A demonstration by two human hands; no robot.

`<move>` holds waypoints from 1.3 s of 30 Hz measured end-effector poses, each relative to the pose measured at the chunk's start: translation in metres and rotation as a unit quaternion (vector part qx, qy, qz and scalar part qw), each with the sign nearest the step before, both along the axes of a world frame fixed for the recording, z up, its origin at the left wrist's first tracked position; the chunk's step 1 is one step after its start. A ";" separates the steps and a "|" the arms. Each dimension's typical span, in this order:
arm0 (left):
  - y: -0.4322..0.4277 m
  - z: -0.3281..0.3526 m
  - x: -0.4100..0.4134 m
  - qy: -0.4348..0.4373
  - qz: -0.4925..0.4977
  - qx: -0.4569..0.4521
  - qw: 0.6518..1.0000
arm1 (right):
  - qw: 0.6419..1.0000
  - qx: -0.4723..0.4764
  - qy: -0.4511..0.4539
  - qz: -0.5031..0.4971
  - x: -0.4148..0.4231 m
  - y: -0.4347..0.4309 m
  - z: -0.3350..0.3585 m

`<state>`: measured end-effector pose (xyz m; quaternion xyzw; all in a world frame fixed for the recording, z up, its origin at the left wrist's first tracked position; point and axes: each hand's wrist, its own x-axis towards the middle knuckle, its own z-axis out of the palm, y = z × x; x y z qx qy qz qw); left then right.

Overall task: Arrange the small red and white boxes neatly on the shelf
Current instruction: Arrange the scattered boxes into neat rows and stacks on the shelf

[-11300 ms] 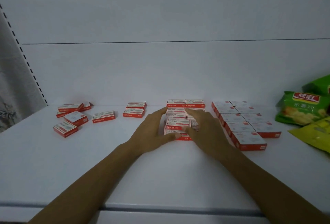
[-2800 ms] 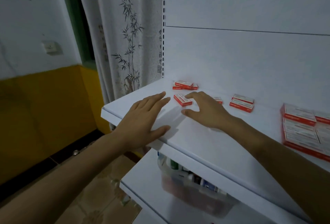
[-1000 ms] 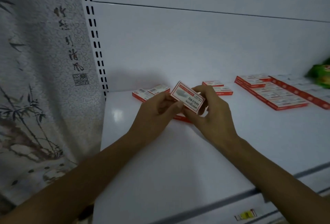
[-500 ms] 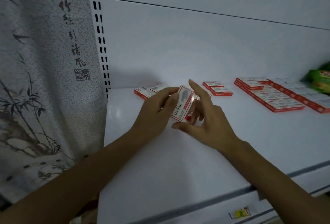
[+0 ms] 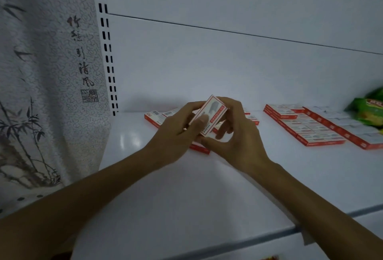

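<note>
Both hands hold one small red and white box (image 5: 214, 112) tilted above the white shelf (image 5: 207, 193). My left hand (image 5: 176, 133) grips it with the thumb on its printed face. My right hand (image 5: 236, 133) curls round its right side and lower end. Another box (image 5: 200, 148) lies on the shelf under my hands, mostly hidden. Loose boxes (image 5: 157, 115) lie behind my left hand, and two more boxes (image 5: 251, 117) peek out behind my right hand. Neat rows of boxes (image 5: 306, 127) run along the right.
A slotted shelf upright (image 5: 107, 52) and a curtain with bamboo print (image 5: 41, 85) close off the left. Green snack bags (image 5: 371, 110) sit at the far right. The shelf's front edge (image 5: 248, 239) runs below my forearms.
The box has been lifted off the shelf and turned in both hands, from lying diagonal to more upright. My right fingers, spread half a second ago, now wrap round it.
</note>
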<state>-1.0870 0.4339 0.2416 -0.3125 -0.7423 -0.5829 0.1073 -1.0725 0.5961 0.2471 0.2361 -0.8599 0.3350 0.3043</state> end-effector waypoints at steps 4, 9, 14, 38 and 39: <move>0.032 0.014 -0.005 0.019 0.023 -0.010 1.000 | 1.000 0.010 0.024 -0.001 -0.012 0.036 0.010; 0.094 0.028 -0.019 0.050 0.026 -0.103 0.993 | 0.994 0.086 0.058 0.044 -0.018 0.119 0.025; 0.183 0.022 -0.038 0.063 0.028 -0.164 0.984 | 0.995 0.089 0.044 -0.004 -0.027 0.208 0.014; 0.338 -0.026 -0.087 0.032 0.201 -0.295 0.934 | 0.927 0.303 -0.098 -0.199 -0.160 0.369 0.008; 0.338 -0.026 -0.087 0.027 0.199 -0.292 0.935 | 0.924 0.308 -0.113 -0.195 -0.161 0.367 0.006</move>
